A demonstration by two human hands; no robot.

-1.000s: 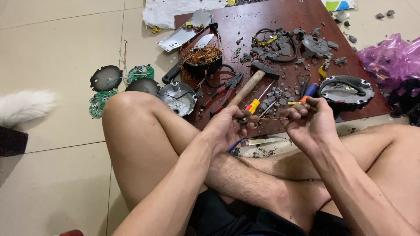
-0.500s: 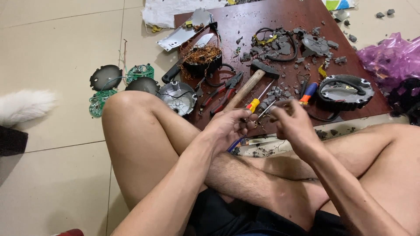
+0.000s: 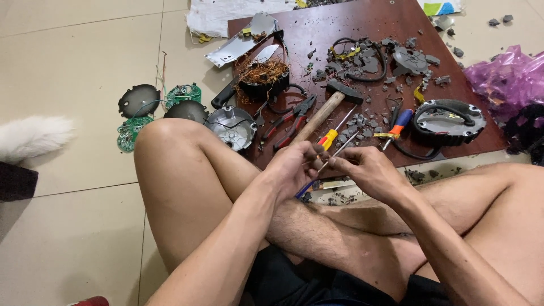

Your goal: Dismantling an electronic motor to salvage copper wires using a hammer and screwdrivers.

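Both hands, left (image 3: 294, 167) and right (image 3: 362, 170), pinch one thin rod (image 3: 339, 152) together above the board (image 3: 340, 34); a slip could jab a finger, since the grip looks slight.

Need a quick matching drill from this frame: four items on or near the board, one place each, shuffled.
Things:
1 hammer
2 purple bag
3 green circuit boards
4 metal bowl-shaped cover

Places:
A on the floor tiles, left of the board
B far right, beside the board
C against the raised knee
D on the wooden board, head pointing away

Pairs: 1-D, 2-B, 3-A, 4-C
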